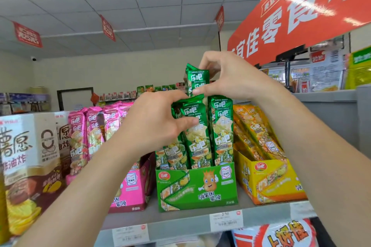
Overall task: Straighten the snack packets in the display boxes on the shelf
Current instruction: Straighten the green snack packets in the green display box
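Straightening is centring on the green cardboard display box [196, 184], which is sitting on the grey shelf [180, 224] between a pink cardboard box [130, 186] and a yellow cardboard box [271, 178]. The right hand [224, 78] is pinching a glossy green foil snack packet [196, 80] raised above the row, while the left hand [156, 124] is gripping the tops of the standing green packets [219, 126], seemingly holding a gap. The next move is probably calling for a straight downward slide into that gap. Neighbouring boxes are crowding both sides, so free room is lying only above.

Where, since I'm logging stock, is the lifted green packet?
Head view, centre: the lifted packet is pinched by the right hand, just above the left hand and the packets it grips in the green box.
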A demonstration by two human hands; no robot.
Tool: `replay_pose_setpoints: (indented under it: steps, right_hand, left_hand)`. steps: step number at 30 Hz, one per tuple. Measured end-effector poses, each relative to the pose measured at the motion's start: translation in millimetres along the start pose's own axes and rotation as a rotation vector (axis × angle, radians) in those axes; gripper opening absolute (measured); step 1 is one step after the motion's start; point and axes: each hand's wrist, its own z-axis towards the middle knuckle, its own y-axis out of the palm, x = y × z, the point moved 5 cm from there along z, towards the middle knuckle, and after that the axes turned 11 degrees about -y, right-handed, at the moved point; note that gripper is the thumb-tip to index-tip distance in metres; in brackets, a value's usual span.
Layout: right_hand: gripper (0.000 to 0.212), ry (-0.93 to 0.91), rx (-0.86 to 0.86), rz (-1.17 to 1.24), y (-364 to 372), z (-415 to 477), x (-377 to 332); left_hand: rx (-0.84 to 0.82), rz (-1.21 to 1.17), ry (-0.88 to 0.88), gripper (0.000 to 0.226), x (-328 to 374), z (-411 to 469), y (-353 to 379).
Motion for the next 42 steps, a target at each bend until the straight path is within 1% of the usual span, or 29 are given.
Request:
replay_pose_setpoints:
  steps: [3,4,5,6,8,10,11,13,15,16,18,19,22,23,24,26,29,30,32,33,35,36,38,40,42]
  right_hand:
    - [0.016,-0.013,-0.112,-0.126,5,-2,3]
    - [0.014,0.005,-0.166,-0.148,8,-4,4]
    - [0.027,0.032,-0.223,-0.158,12,-8,6]
    - [0.043,0.061,-0.253,-0.143,14,-12,7]
    - [0.073,0.1,-0.228,-0.084,15,-19,8]
    - [0.109,0.105,-0.199,-0.07,14,-21,4]
    - [0.115,0.079,-0.205,-0.08,15,-21,1]
    - [0.105,0.029,-0.242,-0.15,19,-22,-2]
    - [0.091,0.033,-0.225,-0.173,19,-25,1]
    - [0.078,0.034,-0.203,-0.175,18,-27,3]
    - [0.045,0.015,-0.143,-0.201,16,-28,5]
    - [0.034,0.011,-0.117,-0.213,16,-28,6]
    - [0.021,-0.008,-0.091,-0.217,18,-28,5]
    - [0.015,-0.017,-0.093,-0.214,19,-28,2]
    - [0.014,-0.027,-0.108,-0.221,20,-29,0]
    - [0.021,-0.029,-0.159,-0.259,21,-29,-6]
    - [0.05,-0.07,-0.217,-0.43,21,-20,-7]
    - [0.053,-0.092,-0.21,-0.489,21,-19,-8]
    - [0.047,-0.124,-0.144,-0.558,21,-21,-12]
    - [0.044,-0.129,-0.113,-0.57,22,-24,-15]
    - [0.041,-0.122,-0.073,-0.532,23,-30,-16]
    - [0.041,-0.109,-0.072,-0.49,24,-33,-13]
    - [0.06,-0.083,-0.084,-0.415,24,-36,-10]
    - [0.066,-0.087,-0.089,-0.382,24,-39,-8]
    - [0.07,-0.089,-0.086,-0.364,27,-41,-7]
  left_hand:
    - [-0.006,0.057,0.063,0.059,5,7,7]
    - [-0.019,0.087,0.095,0.059,6,9,9]
    - [-0.038,0.112,0.107,0.061,7,13,9]
    - [-0.068,0.131,0.098,0.064,5,16,10]
    - [-0.167,0.167,0.049,0.067,1,24,14]
    - [-0.278,0.18,0.003,0.068,-2,30,19]
    - [-0.31,0.174,0.004,0.068,-1,32,22]
    - [-0.323,0.19,0.044,0.07,1,33,24]
    - [-0.385,0.188,0.057,0.075,-2,31,25]
    - [-0.446,0.155,0.054,0.079,-5,30,24]
    - [-0.534,0.083,0.05,0.085,-12,29,21]
    - [-0.54,0.085,0.057,0.082,-16,30,20]
    - [-0.453,0.226,0.153,0.053,-18,35,21]
    - [-0.44,0.26,0.165,0.049,-17,36,23]
    - [-0.434,0.281,0.158,0.045,-18,37,25]
    - [-0.431,0.322,0.141,0.037,-16,40,26]
    - [-0.456,0.372,0.15,0.036,-11,45,26]
    - [-0.476,0.388,0.154,0.037,-10,47,27]
    - [-0.542,0.378,0.139,0.033,-8,53,28]
    - [-0.585,0.354,0.113,0.035,-7,57,29]
    - [-0.646,0.276,0.039,0.04,-6,67,29]
    - [-0.644,0.225,0.011,0.039,-6,74,29]
    - [-0.597,0.123,-0.024,0.032,-3,86,28]
    - [-0.543,0.076,-0.046,0.024,0,96,30]
    - [-0.548,0.106,-0.048,0.019,3,101,37]
